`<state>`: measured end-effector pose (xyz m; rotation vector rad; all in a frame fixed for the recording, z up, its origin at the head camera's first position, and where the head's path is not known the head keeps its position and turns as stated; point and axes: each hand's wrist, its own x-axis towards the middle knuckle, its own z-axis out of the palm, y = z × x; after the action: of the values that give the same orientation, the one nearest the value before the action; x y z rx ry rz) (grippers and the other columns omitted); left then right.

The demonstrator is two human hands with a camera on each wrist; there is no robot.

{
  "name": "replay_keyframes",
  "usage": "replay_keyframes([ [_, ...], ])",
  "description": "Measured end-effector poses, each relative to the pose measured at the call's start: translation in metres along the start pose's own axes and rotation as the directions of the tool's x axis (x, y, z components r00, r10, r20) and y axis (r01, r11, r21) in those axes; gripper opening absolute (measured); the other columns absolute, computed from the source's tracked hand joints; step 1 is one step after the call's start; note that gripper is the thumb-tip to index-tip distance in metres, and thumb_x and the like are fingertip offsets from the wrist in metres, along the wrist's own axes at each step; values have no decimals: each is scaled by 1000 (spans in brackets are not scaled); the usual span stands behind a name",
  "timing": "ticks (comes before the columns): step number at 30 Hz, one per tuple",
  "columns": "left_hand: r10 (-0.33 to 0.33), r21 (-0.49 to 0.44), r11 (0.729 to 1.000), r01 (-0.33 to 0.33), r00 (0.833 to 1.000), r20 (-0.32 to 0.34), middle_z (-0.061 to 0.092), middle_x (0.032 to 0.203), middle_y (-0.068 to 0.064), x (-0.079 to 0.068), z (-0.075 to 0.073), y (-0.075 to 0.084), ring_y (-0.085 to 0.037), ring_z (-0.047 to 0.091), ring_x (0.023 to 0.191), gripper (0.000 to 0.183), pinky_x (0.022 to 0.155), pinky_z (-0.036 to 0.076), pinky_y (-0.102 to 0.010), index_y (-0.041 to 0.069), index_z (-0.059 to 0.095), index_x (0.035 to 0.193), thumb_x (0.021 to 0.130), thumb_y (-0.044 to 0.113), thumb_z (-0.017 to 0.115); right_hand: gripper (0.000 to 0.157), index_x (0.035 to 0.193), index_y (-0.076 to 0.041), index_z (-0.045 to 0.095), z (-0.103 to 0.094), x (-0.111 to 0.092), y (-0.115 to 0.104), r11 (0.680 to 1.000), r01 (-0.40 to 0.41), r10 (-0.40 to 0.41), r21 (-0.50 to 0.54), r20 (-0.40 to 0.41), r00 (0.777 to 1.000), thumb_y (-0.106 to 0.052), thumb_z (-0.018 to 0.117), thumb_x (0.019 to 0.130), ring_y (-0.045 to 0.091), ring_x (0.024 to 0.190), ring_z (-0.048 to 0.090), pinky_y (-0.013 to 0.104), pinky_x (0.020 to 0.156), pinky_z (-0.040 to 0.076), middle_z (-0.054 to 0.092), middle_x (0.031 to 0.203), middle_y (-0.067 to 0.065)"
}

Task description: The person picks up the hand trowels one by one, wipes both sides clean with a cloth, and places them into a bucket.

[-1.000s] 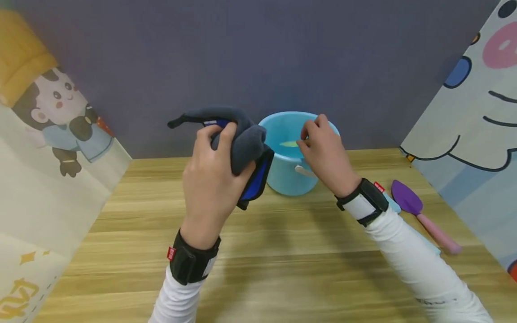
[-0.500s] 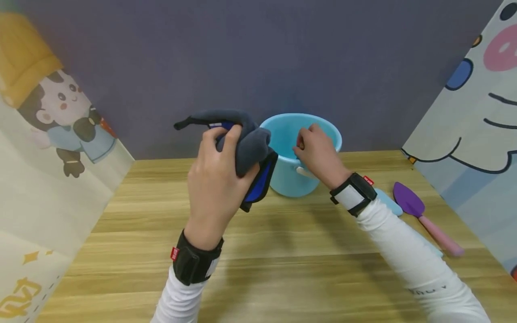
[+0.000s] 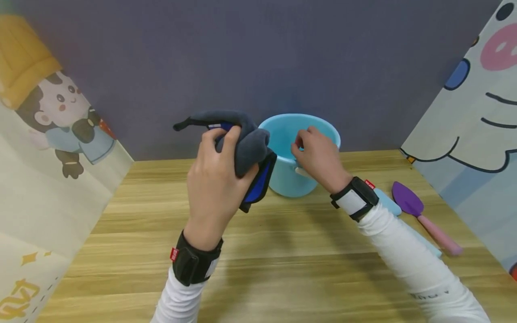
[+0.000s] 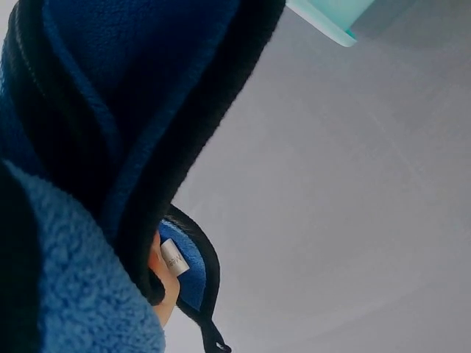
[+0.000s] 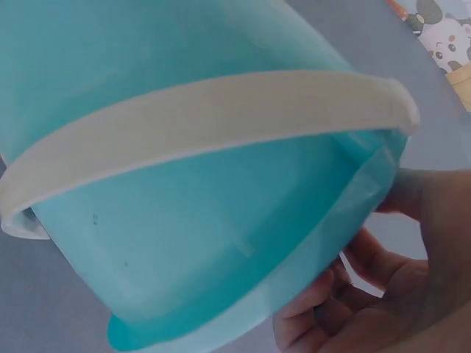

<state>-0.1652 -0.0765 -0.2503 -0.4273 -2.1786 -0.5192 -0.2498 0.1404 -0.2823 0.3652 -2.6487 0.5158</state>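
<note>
My left hand [image 3: 216, 179] grips a bunched plush cloth [image 3: 250, 148], grey on one side and blue on the other, with black edging. A small white label [image 4: 175, 259] and a black loop show on it in the left wrist view. Beside the cloth stands a light blue bucket [image 3: 292, 184] with a pale handle [image 5: 221, 110]. Over the bucket's mouth, near its front rim, is my right hand [image 3: 319, 154], its fingers curled. The right wrist view shows these fingers [image 5: 316, 316] past the rim; whether they hold anything is hidden.
To the right on the wooden table [image 3: 161, 224] lies a purple spatula [image 3: 408, 199] with a pink handle. Next to it a light blue tool [image 3: 385, 202] is partly covered by my right sleeve. A dark panel [image 3: 202, 54] rises behind the bucket.
A pale yellow-green sliver by my right fingertips inside the bucket's mouth has gone from sight. My right hand has dropped slightly and curled more. The left hand keeps its grip on the cloth.
</note>
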Motion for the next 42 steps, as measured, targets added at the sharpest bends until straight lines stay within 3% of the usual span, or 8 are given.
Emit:
replay_keyframes([
  [6, 5, 1, 1000, -5, 1000, 4, 57, 119, -27, 0, 1, 0, -38, 63, 96, 61, 67, 61, -56, 10, 55, 130, 77, 31, 77, 25, 88, -6, 63, -6, -7, 0, 1000, -22, 22, -6, -21, 1000, -24, 49, 97, 24, 59, 48, 33, 44, 37, 57, 81, 10],
  [12, 10, -2, 1000, -10, 1000, 0, 57, 118, -27, 0, 1, 0, -38, 63, 96, 61, 68, 61, -55, 9, 54, 130, 77, 31, 77, 26, 87, -7, 62, -15, -16, 3, 1000, -25, 25, 12, -55, 998, -26, 47, 98, 22, 59, 52, 34, 46, 41, 62, 82, 8],
  [19, 14, -5, 1000, -14, 1000, 1, 57, 118, -27, 1, 1, 0, -38, 64, 95, 61, 69, 61, -55, 8, 53, 130, 78, 31, 76, 25, 88, -4, 63, -32, -39, 13, 999, -32, 33, 24, -64, 997, -22, 48, 97, 24, 61, 52, 34, 50, 39, 63, 80, 11],
  [25, 17, -4, 1000, -17, 1000, -1, 57, 118, -27, 1, 1, 1, -38, 63, 95, 62, 69, 61, -55, 9, 54, 130, 78, 32, 76, 27, 95, -4, 62, -40, -72, 42, 986, -164, 165, -23, 102, 981, -27, 48, 97, 24, 63, 53, 32, 50, 40, 63, 80, 13],
  [28, 20, -4, 1000, -20, 1000, 2, 57, 118, -27, 1, 1, 2, -38, 64, 95, 62, 69, 61, -55, 9, 55, 130, 78, 33, 76, 33, 101, -3, 61, -40, -92, 65, 968, -235, 248, -87, 214, 945, -32, 46, 98, 23, 62, 54, 30, 46, 40, 65, 86, 16],
  [34, 23, -1, 1000, -23, 1000, 9, 58, 118, -27, 0, 4, 4, -38, 64, 95, 61, 68, 61, -55, 9, 56, 130, 77, 34, 76, 40, 111, 5, 56, -30, -133, 108, 950, -245, 305, -195, 396, 866, -32, 48, 97, 20, 59, 52, 28, 43, 37, 60, 101, 27],
  [37, 22, -2, 1000, -22, 1000, 12, 58, 118, -26, -1, 5, 5, -38, 64, 97, 61, 69, 61, -55, 9, 56, 130, 77, 34, 76, 38, 108, 6, 56, -25, -149, 123, 951, -237, 300, -197, 414, 859, -30, 50, 96, 17, 57, 48, 27, 43, 34, 59, 94, 23],
  [42, 21, -4, 1000, -21, 1000, 3, 58, 118, -26, -1, 5, 6, -37, 64, 97, 62, 70, 61, -55, 9, 56, 129, 76, 33, 77, 31, 88, 3, 55, -17, -167, 139, 958, -190, 263, -214, 395, 880, -27, 55, 93, 16, 55, 46, 27, 45, 34, 52, 73, 9],
])
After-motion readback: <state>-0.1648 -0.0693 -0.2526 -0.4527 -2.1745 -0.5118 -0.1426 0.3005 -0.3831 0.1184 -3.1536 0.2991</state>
